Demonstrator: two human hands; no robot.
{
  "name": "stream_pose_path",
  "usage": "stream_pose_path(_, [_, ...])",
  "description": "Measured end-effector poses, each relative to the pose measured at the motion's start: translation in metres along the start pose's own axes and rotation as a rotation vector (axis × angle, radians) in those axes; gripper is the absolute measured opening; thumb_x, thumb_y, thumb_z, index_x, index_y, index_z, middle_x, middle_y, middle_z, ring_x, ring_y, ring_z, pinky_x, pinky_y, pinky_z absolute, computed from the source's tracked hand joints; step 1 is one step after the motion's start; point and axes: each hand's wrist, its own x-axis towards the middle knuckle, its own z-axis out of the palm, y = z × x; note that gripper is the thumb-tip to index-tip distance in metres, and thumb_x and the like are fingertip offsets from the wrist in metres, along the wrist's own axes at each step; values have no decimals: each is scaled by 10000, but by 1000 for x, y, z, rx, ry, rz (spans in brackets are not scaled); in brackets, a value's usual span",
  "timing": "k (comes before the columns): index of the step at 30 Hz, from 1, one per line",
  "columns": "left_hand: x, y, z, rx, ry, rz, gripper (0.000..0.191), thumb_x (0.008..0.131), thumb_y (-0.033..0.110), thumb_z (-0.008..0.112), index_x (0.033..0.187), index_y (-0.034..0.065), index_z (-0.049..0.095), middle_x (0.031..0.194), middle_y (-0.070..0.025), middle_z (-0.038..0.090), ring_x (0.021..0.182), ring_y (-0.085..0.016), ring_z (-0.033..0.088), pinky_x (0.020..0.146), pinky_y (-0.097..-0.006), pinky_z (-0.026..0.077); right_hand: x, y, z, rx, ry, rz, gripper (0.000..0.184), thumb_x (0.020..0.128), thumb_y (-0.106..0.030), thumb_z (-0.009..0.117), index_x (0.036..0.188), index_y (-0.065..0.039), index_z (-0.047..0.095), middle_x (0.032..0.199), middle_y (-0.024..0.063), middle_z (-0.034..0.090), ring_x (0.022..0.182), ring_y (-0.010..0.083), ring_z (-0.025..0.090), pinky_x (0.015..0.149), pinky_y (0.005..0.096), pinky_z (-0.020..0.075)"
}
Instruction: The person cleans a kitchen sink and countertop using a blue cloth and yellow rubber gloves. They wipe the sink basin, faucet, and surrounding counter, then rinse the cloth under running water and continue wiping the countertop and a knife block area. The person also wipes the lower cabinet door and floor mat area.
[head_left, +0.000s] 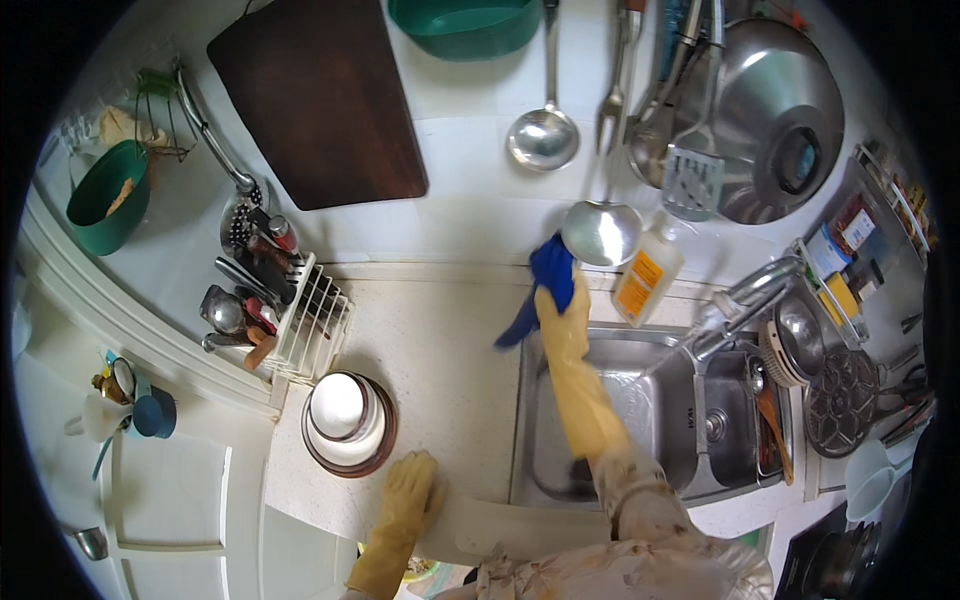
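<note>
My right hand (566, 319), in a yellow rubber glove, grips a bunched blue cloth (553, 274). Part of the cloth hangs loose toward the countertop (435, 337). This arm reaches over the left part of the stainless steel sink (652, 405) to the wall behind the counter. A hanging wok ladle (602, 231) is right beside the cloth; whether they touch I cannot tell. My left hand (409, 480), gloved the same way, rests palm down near the counter's front edge, holding nothing. Close to its fingertips stands a stack of dark-rimmed white bowls (341, 409).
At the back left is a white wire rack (319, 319) full of knives and utensils. A bottle with an orange label (649, 277) stands behind the sink, near the faucet (750, 300). Above hang a dark cutting board (322, 105), a soup ladle (545, 140) and a large metal lid (765, 120).
</note>
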Motion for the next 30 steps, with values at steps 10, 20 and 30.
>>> stream_pose_path(10, [-17, -11, 3, -29, -104, -96, 491, 883, 245, 745, 1308, 21, 644, 1383, -184, 630, 1289, -407, 579, 1117, -559, 434, 32, 105, 202, -771, -343, -723, 604, 817, -108, 688, 1407, -229, 642, 1485, 43, 580, 1350, 338, 496, 1057, 591, 380])
stream_pose_path(20, [-14, -12, -9, -127, -93, -83, 499, 919, 263, 711, 1336, 8, 611, 1434, -210, 585, 1343, -436, 535, 1163, -562, 388, 31, -4, 117, 290, -209, 501, 496, 771, 88, 654, 1258, -5, 686, 1056, 128, 754, 903, 241, 733, 793, 374, 606])
stream_pose_path(30, [-18, -16, -2, -112, -54, -35, 484, 911, 239, 711, 1329, 16, 613, 1431, -190, 586, 1343, -438, 531, 1159, -563, 400, 130, -122, 158, -928, -210, -677, 486, 828, -41, 704, 1277, -188, 590, 1238, 106, 602, 1062, 370, 634, 838, 481, 575])
